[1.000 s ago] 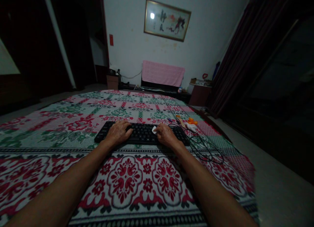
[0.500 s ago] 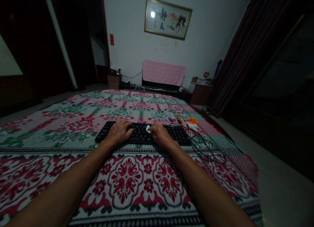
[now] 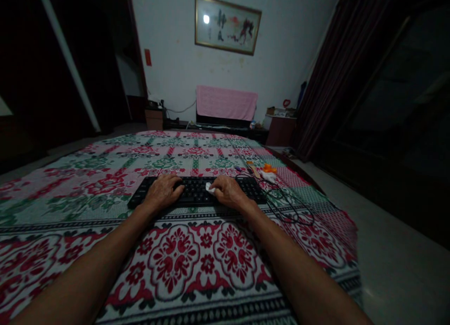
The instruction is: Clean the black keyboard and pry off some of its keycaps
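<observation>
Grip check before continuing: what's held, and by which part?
The right hand holds a white wad by its right side; the left hand lies on the keyboard, any grip unclear.

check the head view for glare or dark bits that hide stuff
Head view, top: a bright glare spot on the framed picture; head view, right: the curtain sinks into deep shadow; head view, centre: the black keyboard shows, but its key markings are too dim to read.
</observation>
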Demonstrator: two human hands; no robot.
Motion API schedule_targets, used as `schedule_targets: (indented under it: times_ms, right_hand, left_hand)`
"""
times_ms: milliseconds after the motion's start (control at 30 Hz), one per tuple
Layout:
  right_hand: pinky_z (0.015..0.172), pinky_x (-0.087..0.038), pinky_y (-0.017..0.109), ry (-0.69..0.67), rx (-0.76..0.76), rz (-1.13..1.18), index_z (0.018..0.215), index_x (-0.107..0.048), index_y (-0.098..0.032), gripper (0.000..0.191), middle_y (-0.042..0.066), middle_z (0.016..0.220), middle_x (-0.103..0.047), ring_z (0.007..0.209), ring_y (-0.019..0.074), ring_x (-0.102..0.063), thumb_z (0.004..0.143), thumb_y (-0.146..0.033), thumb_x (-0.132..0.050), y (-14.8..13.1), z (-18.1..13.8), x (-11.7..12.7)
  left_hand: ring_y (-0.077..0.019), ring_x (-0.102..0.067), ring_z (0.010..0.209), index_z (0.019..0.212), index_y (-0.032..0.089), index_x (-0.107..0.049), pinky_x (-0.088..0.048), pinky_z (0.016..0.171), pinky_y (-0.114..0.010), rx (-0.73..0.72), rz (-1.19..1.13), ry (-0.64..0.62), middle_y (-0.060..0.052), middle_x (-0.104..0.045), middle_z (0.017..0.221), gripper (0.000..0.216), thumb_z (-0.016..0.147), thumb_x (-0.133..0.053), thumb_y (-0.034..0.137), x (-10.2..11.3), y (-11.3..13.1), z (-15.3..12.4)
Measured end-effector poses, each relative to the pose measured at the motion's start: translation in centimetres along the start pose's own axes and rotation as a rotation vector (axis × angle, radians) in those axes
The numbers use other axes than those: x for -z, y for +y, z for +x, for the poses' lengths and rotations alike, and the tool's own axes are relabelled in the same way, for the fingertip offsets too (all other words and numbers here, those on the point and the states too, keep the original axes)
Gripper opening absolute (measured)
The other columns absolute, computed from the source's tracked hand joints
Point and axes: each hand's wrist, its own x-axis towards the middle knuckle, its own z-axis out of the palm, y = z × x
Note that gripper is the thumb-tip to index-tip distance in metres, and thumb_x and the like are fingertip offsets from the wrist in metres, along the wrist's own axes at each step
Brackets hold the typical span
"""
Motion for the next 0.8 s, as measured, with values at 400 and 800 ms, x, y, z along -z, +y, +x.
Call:
schedule_targets:
  times_ms: [400, 800]
  right_hand:
    - [0.078, -0.039, 0.027, -0.043, 0.088, -0.067, 0.088, -0.070, -0.017, 0.025, 0.006, 0.088, -0.059, 0.083, 0.0168, -0.050, 0.074, -0.010, -0.050, -1.1, -0.5, -0.9]
    - [0.080, -0.037, 0.028, -0.022, 0.245, -0.007, 0.092, -0.067, -0.019, 0.026, 0.006, 0.097, -0.057, 0.086, 0.0157, -0.047, 0.078, -0.007, -0.048, -2.0, -0.4, -1.7]
  left_hand:
    - [-0.0238, -0.054, 0.099, 0.097, 0.020, -0.064, -0.041, 0.091, -0.037, -0.006, 0.016, -0.010, -0.006, -0.063, 0.106, 0.032, 0.082, -0.044, 0.040, 0.1, -0.1, 0.0]
    - [-0.0234, -0.054, 0.099, 0.097, 0.020, -0.064, -0.041, 0.091, -0.036, -0.007, 0.054, -0.007, -0.006, -0.063, 0.107, 0.032, 0.082, -0.043, 0.040, 0.1, 0.0, 0.0]
